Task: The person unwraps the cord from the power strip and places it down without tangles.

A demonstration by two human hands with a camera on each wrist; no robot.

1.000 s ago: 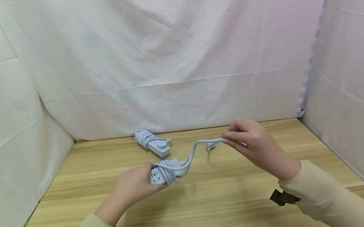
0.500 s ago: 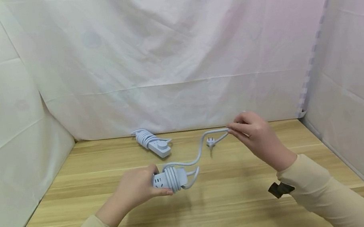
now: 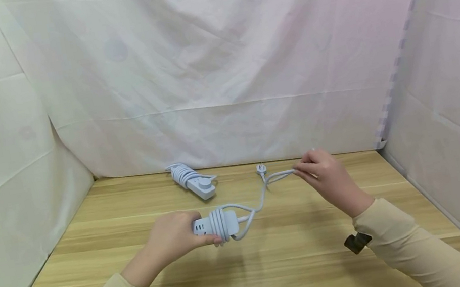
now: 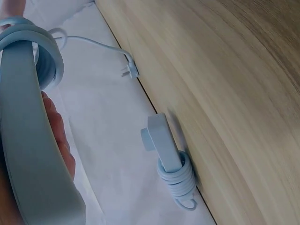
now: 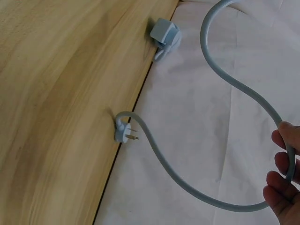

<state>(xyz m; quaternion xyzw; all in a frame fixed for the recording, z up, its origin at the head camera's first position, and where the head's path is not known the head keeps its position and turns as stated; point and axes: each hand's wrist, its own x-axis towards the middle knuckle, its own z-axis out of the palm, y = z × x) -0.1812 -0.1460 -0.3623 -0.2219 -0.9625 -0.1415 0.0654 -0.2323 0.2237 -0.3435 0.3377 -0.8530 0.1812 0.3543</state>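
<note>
In the head view, my left hand [image 3: 174,233] grips a white power strip [image 3: 200,227] above the table, thumb along its near side. Several turns of its cord [image 3: 219,225] wrap the strip's right part. From there the loose cord [image 3: 262,199] runs right to my right hand [image 3: 331,182], which pinches it between thumb and fingers. Beyond that pinch the cord doubles back toward its three-pin plug [image 3: 261,168]. The right wrist view has the plug [image 5: 123,132] near the table's back edge, pins outward; whether it touches the wood I cannot tell. The strip's underside [image 4: 37,140] fills the left wrist view's left side.
A second white power strip [image 3: 201,187], its cord wound round it, lies at the back of the wooden table [image 3: 271,269], left of the plug. White cloth [image 3: 216,64] hangs behind the table and along both sides.
My right hand has moved slightly right, drawing the loose cord with it. The plug has shifted toward the back. The held strip has levelled from its tilt; the second strip has stayed put.
</note>
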